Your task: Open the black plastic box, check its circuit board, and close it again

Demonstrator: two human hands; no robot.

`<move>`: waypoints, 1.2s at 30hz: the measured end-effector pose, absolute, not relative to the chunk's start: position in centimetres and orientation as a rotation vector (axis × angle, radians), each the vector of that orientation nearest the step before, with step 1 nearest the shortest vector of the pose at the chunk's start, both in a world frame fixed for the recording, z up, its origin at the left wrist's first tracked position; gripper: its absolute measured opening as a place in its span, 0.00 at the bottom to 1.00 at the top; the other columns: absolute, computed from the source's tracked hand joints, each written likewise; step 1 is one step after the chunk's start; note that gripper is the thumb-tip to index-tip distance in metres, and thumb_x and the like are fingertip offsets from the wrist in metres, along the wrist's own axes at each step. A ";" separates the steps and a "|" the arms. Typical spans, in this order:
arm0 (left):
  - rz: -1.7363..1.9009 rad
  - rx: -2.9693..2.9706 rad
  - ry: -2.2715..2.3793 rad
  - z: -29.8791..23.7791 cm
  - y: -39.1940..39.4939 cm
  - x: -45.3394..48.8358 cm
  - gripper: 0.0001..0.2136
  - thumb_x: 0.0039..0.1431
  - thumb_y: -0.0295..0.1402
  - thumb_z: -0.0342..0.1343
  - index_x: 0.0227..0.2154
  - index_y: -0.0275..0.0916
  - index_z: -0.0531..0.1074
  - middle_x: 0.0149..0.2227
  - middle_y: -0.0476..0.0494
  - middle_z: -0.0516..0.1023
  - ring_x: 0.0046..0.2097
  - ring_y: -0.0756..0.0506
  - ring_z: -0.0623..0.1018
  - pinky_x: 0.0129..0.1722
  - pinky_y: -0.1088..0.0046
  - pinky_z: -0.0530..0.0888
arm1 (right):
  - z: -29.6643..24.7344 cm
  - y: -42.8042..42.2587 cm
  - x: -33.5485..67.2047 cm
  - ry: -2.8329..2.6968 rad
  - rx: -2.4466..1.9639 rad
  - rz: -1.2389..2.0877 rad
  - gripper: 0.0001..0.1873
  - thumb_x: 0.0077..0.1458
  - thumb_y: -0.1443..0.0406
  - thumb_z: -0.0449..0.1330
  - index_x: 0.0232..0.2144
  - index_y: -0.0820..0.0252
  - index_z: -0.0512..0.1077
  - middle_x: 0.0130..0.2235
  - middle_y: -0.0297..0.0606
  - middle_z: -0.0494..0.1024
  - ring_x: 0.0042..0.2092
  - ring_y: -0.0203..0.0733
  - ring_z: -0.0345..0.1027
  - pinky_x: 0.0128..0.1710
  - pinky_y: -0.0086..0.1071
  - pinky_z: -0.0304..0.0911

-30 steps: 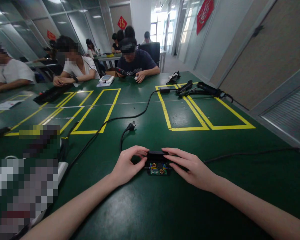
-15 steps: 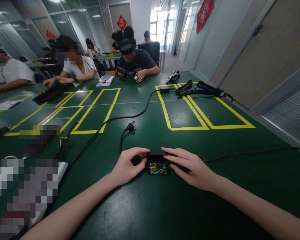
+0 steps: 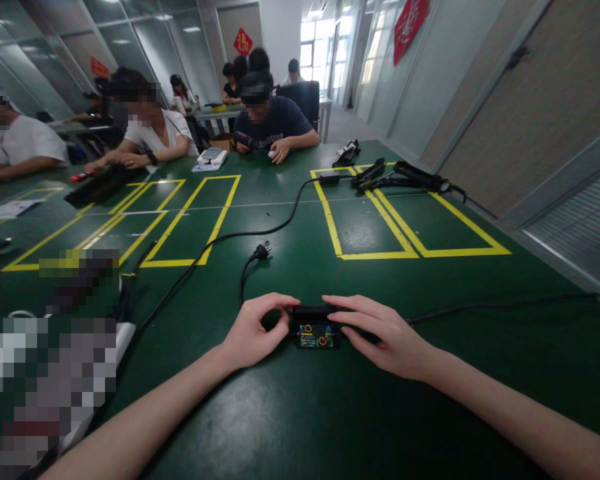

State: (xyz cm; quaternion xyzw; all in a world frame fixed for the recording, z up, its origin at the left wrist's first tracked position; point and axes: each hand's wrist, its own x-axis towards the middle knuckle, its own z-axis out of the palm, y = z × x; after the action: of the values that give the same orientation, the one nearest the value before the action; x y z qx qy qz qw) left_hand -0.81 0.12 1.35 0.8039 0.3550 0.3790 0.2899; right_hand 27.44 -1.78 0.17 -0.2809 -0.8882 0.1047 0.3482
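Note:
A small black power adapter (image 3: 314, 328) lies on the green table (image 3: 300, 413) with its casing off, so its circuit board with coils shows toward me. My left hand (image 3: 255, 330) pinches its left end between thumb and fingers. My right hand (image 3: 380, 333) grips its right end, fingers laid along the top. A black cable with a plug (image 3: 261, 253) runs from the left end and curls up the table. Another black cable (image 3: 500, 306) leads off to the right.
Yellow tape rectangles (image 3: 375, 230) mark the table. More black adapters and cables (image 3: 395, 177) lie at the far right. A long black cord (image 3: 220, 240) crosses the middle. A white power strip (image 3: 123, 337) sits at the left. Several people (image 3: 270, 120) sit working at the far side.
My hands and the adapter have hardly moved; they sit very slightly higher in view. A person at the far left has shifted a hand on a black tray.

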 end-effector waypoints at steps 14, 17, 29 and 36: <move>1.002 2.096 0.821 1.7 0.0 -1.3 0.13 0.66 0.27 0.51 0.46 0.34 0.79 0.37 0.40 0.86 0.36 0.46 0.84 0.40 0.70 0.81 | 0.6 -2.0 27.6 -2.332 -0.655 0.256 0.19 0.71 0.71 0.50 0.60 0.58 0.69 0.57 0.47 0.80 0.58 0.41 0.75 0.56 0.37 0.74; 0.999 2.120 0.797 1.7 0.0 -1.4 0.13 0.66 0.27 0.51 0.46 0.34 0.79 0.37 0.40 0.86 0.36 0.46 0.84 0.40 0.70 0.82 | 0.9 -2.1 27.7 -2.331 -0.631 0.266 0.18 0.72 0.72 0.50 0.59 0.58 0.69 0.56 0.47 0.81 0.58 0.40 0.75 0.57 0.36 0.73; 1.001 2.449 0.733 2.5 -0.7 -1.0 0.20 0.59 0.28 0.55 0.54 0.38 0.74 0.38 0.43 0.86 0.32 0.47 0.82 0.34 0.73 0.80 | 1.3 -2.0 27.2 -2.261 -0.640 0.414 0.18 0.71 0.72 0.49 0.57 0.58 0.71 0.49 0.45 0.84 0.51 0.40 0.80 0.49 0.33 0.76; 0.957 2.488 0.719 2.2 -0.8 -0.9 0.33 0.58 0.31 0.56 0.68 0.43 0.61 0.44 0.44 0.85 0.37 0.46 0.84 0.32 0.75 0.81 | 1.3 -1.9 27.1 -2.240 -0.639 0.435 0.19 0.70 0.73 0.50 0.58 0.59 0.70 0.49 0.45 0.84 0.50 0.40 0.80 0.47 0.32 0.76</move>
State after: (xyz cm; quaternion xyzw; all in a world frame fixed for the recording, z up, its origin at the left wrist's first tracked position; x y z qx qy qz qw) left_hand -0.94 -0.82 2.21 0.8849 0.2555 0.3404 0.1890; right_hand 27.07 -1.88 1.34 -0.2500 -0.8757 0.1700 0.3765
